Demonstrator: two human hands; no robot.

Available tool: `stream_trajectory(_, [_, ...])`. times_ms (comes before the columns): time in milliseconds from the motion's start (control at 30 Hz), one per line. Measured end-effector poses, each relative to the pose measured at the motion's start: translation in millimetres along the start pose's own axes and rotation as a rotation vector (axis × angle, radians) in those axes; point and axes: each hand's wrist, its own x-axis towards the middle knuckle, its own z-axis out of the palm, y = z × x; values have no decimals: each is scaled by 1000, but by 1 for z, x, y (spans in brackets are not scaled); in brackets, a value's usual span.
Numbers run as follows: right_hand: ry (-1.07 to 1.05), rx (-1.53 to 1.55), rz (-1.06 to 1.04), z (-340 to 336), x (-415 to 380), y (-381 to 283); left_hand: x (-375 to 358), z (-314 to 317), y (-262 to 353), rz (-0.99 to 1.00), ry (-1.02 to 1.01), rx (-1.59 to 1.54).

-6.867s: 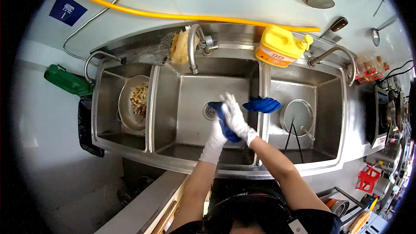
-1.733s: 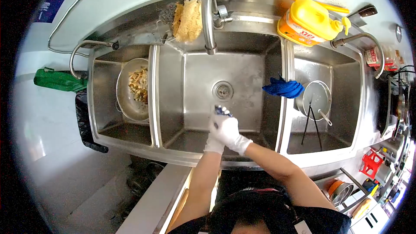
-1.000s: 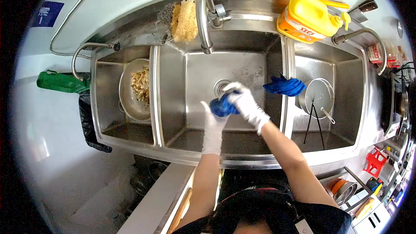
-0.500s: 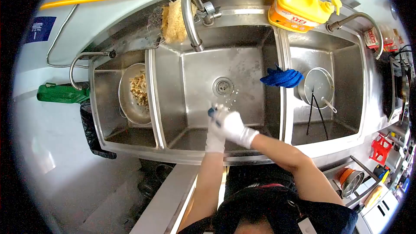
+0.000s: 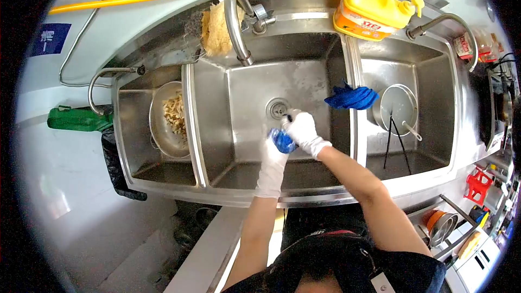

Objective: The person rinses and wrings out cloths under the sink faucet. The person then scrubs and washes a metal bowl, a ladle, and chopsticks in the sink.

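Note:
Both my hands wear white gloves and meet over the middle sink basin (image 5: 255, 87), just in front of its drain (image 5: 278, 108). My left hand (image 5: 272, 154) is closed on a crumpled blue cloth-like bundle (image 5: 283, 141). Close beside it, to the right, my right hand (image 5: 302, 130) is curled shut with a small dark thing (image 5: 290, 118) at its fingertips. What that dark thing is I cannot make out, and the fingers are partly blurred.
A blue cloth (image 5: 351, 97) hangs over the right divider. The left basin holds a metal pan (image 5: 157, 122) of pale and brown cut pieces; the right one holds a long-handled pot (image 5: 399, 103). A curved faucet (image 5: 233, 27) and yellow jug (image 5: 374, 8) stand behind.
My right hand has moved up and slightly right, apart from the left. More of the blue bundle now shows between them. The white bits by the drain no longer show.

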Motion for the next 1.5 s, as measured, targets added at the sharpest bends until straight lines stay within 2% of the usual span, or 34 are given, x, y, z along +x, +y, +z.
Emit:
stream_trajectory(67, [-10,132,-17,0,-2,16,13,-7,23,54,132,9])
stream_trajectory(133, [-270,669,121,-15,-4,30,11,12,42,351,419,240])
stream_trajectory(167, [-379,817,229,-33,-9,19,28,-13,54,545,424,500])
stream_trajectory(200, [-446,815,183,-34,-11,27,43,-39,64,733,428,762])
stream_trajectory(233, [-437,638,-23,-42,-18,21,37,-32,71,728,507,906])
stream_trajectory(267, [-423,457,-225,-51,-24,14,34,-27,76,744,493,980])
stream_trajectory(300, [-436,-44,-425,-48,-24,21,32,-21,81,759,476,1054])
stream_trajectory(333, [-510,-298,-385,-52,-27,13,33,-18,85,773,455,1130])
stream_trajectory(367, [-467,-191,-392,-50,-26,17,39,-24,87,827,408,1173])
stream_trajectory(400, [-422,-85,-399,-48,-23,21,41,-26,87,753,402,1284])
stream_trajectory(467, [-341,390,-262,-65,-18,1,39,-24,90,598,395,1497])
stream_trajectory(500, [-379,498,-186,-72,-14,-7,35,-20,82,505,326,1469])
stream_trajectory(533, [-471,680,-30,-80,-10,-14,37,-24,74,590,226,1517])
stream_trajectory(600, [-307,846,-179,-79,1,-20,36,-34,74,60,145,1412])
stream_trajectory(633, [-417,1002,60,-88,1,-29,35,-36,66,103,198,1301])
stream_trajectory(667, [-382,1065,115,-83,5,-31,36,-36,58,237,52,1165])
stream_trajectory(733, [-472,1120,157,-89,6,-37,36,-30,33,432,-28,872])
stream_trajectory(800, [-342,1317,301,-82,6,-52,43,-33,13,387,-46,625])
stream_trajectory(833, [-275,1412,375,-78,6,-56,45,-31,5,398,-153,507])
stream_trajectory(933, [-351,1488,312,-80,16,-47,47,-51,7,353,-110,616])
stream_trajectory(1000, [-235,1378,345,-85,23,-44,39,-55,20,284,-95,750])
stream_trajectory(1067, [-145,1180,291,-85,29,-32,22,-34,24,285,-134,651])
stream_trajectory(1133, [-152,1282,348,-76,30,-22,19,-30,31,161,-110,385])
stream_trajectory(1167, [-148,1327,380,-68,28,-21,4,2,30,178,-85,245])
stream_trajectory(1233, [-143,1319,388,-48,23,-19,10,3,27,157,52,8])
stream_trajectory(1267, [-202,1213,255,-35,17,-18,18,1,22,149,111,-66])
stream_trajectory(1300, [-194,955,5,-19,7,-21,42,-32,16,177,147,-21])
stream_trajectory(1333, [-296,749,-25,-20,-17,-43,66,-65,9,132,4,122])
stream_trajectory(1367, [-225,432,-198,7,-41,-33,69,-66,6,95,-114,47])
stream_trajectory(1400, [-100,142,-496,10,-61,-35,68,-64,2,58,-232,-29])
stream_trajectory(1467, [-211,-47,-612,0,-88,-55,59,-70,-6,-15,-454,-186])
stream_trajectory(1500, [-122,-283,-666,8,-80,-45,51,-72,-9,-47,-564,-263])
